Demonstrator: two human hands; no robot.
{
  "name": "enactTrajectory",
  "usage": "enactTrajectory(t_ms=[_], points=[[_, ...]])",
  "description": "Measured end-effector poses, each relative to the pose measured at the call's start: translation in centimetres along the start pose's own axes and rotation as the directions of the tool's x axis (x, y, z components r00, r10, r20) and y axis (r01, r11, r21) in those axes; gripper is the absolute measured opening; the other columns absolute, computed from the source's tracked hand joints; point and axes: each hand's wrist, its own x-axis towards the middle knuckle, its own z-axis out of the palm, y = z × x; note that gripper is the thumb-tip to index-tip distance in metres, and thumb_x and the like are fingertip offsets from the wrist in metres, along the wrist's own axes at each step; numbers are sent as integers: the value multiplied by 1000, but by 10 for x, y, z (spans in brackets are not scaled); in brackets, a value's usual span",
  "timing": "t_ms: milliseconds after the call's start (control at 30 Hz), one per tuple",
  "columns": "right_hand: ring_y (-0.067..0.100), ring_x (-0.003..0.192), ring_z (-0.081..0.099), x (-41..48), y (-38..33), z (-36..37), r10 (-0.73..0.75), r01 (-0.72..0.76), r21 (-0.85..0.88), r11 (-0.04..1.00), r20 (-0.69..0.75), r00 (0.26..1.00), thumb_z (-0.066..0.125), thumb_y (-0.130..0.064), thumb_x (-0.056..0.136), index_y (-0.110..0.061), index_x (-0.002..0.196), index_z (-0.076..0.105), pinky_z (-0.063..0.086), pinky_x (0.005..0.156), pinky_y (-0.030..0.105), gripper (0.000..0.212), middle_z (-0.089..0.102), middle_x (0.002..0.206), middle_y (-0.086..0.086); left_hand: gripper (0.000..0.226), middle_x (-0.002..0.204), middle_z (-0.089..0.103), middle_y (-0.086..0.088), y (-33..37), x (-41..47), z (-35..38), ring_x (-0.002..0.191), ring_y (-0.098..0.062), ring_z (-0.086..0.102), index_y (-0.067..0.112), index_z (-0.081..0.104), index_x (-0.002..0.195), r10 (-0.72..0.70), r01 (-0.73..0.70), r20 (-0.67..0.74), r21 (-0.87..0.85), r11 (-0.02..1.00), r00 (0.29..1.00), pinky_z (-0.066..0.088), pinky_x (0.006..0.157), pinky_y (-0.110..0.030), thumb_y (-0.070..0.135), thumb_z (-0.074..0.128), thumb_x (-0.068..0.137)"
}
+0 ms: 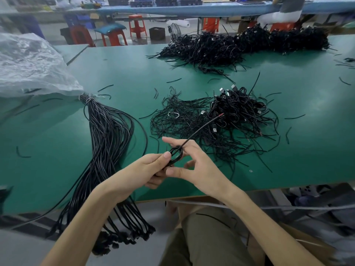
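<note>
two hands [169, 167] coiling one black cable [175, 156], three cable piles

I count two hands, my left hand [146, 169] and right hand [194, 164], with one coiled cable [175, 155] between them. On the tabletop [307, 150] lie one tied bundle [107, 135] of long cables, too many to count, one pile of ties [180, 120], and two heaps of coiled cables: a near heap [238, 108] and a far heap [240, 45]. There is one plastic bag [28, 64] and one small ring [250, 171]. Beyond stand five red stools [137, 25], as far as I can tell, one fan [173, 32] and one black bin [157, 33].
</note>
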Motion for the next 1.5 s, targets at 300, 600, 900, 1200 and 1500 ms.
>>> enactTrajectory(t_ms=[300, 600, 900, 1200, 1500], points=[[9, 95, 60, 1, 1, 2, 14, -10, 26, 1000, -158, 987, 87, -28, 75, -20, 93, 69, 49, 81, 32, 26, 63, 99, -4, 42, 67, 26, 7, 1, -1, 3, 57, -13, 18, 13, 42, 84, -4, 5, 22, -21, 1000, 1000, 16, 54, -25, 52, 38, 99], [13, 78, 60, -2, -4, -2, 11, 3, 216, 976, -63, 998, 75, -20, 91, -21, 83, 62, 44, 66, 20, 15, 67, 80, -7, 46, 65, 28, 7, -2, 0, 8, 53, -11, 19, 25, 41, 69, 35, -41, -41, -152, 987, 999, 21, 48, -19, 58, 42, 100], [13, 82, 68, -8, -6, -5, 57, -51, 230, 972, -19, 998, 72, -44, 85, -14, 109, 64, 50, 62, 29, 39, 71, 92, -1, 44, 63, 29, 8, -6, 2, 6, 51, -10, 19, 28, 46, 63, 56, -57, -12, -226, 972, 998, 21, 45, -17, 55, 44, 97], [18, 73, 61, -9, -15, -6, -64, 70, 201, 977, -41, 997, 76, -7, 87, -14, 88, 65, 53, 75, 45, 13, 67, 79, 1, 45, 63, 24, 8, -9, -7, 3, 53, -13, 15, 21, 39, 68, 80, -19, 168, -341, 940, 983, 11, 49, -28, 52, 46, 100], [14, 72, 54, -18, -32, -5, -310, 273, -496, 824, 8, 951, 56, -17, 101, -17, 96, 53, 50, 64, 40, 6, 52, 83, -17, 45, 61, 22, 5, -6, -12, 5, 52, -14, 18, 24, 39, 61, 100, -26, 172, -383, 923, 980, 7, 55, -38, 45, 36, 101]])
